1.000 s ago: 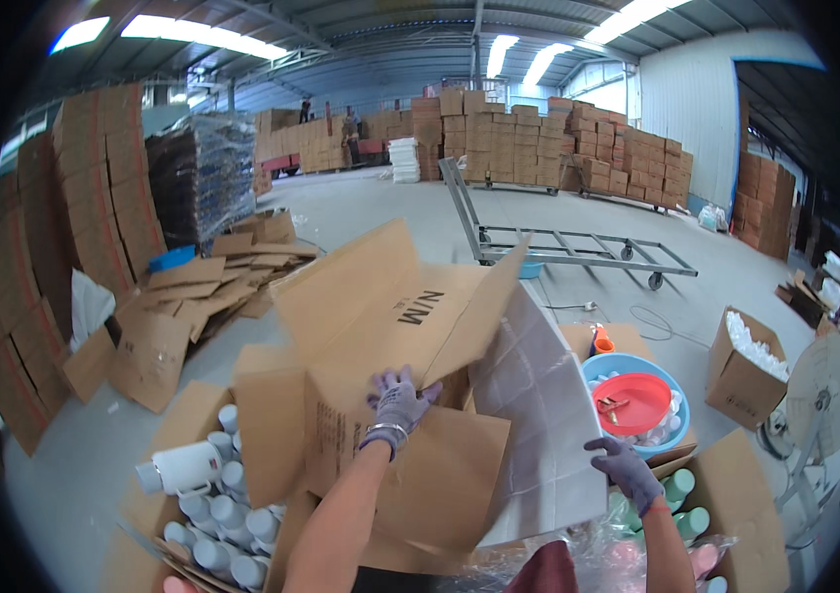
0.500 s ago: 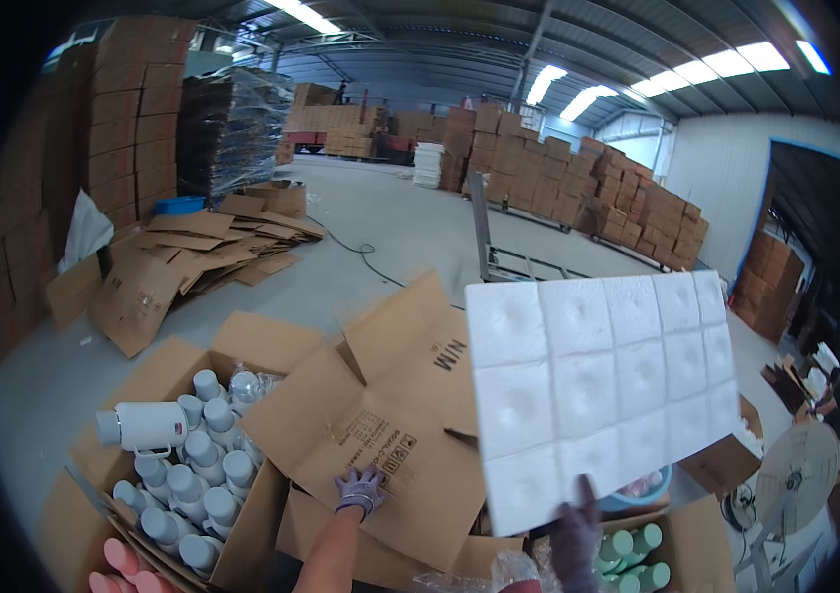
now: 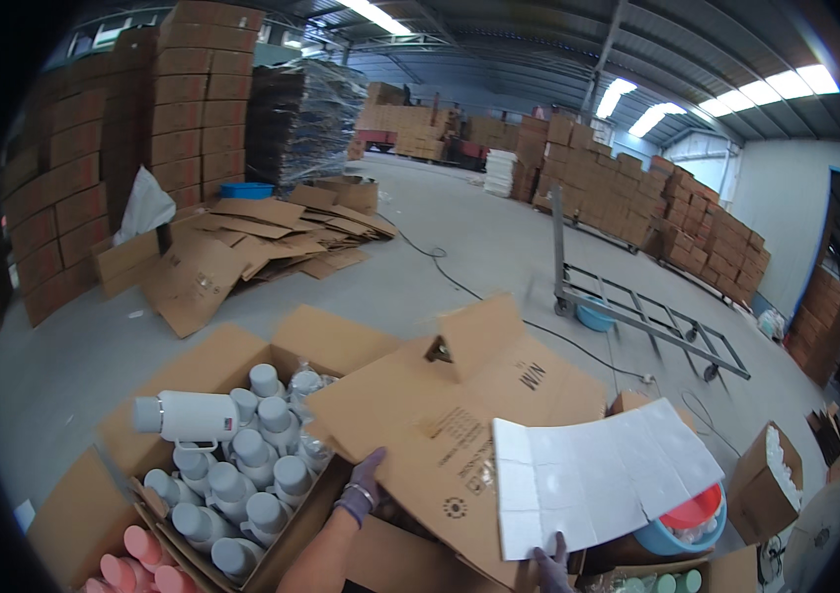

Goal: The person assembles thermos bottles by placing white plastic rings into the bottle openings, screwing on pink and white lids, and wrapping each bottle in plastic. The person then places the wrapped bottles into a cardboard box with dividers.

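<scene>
Okay, so your brown carton [image 3: 430,415] is just right of the bottle box [image 3: 303,522], printed face up, a flap raised at its far side. Your white sheet [image 3: 598,469] is farther right of that bottle box, overlapping the carton; its long axis runs roughly side to side, the right end angled away from you. Your right hand [image 3: 550,565] has fingertips on the sheet's near edge, but I can't tell if they're pinching it. Same with your left hand [image 3: 359,486]: it's at the carton edge beside the bottle box, grip unclear. Writing-wise, the carton has slanted black lettering, symbols and small lines too blurry to read. The white jug [image 3: 195,416] lying atop the bottle box wears a tiny, unreadable label.
</scene>
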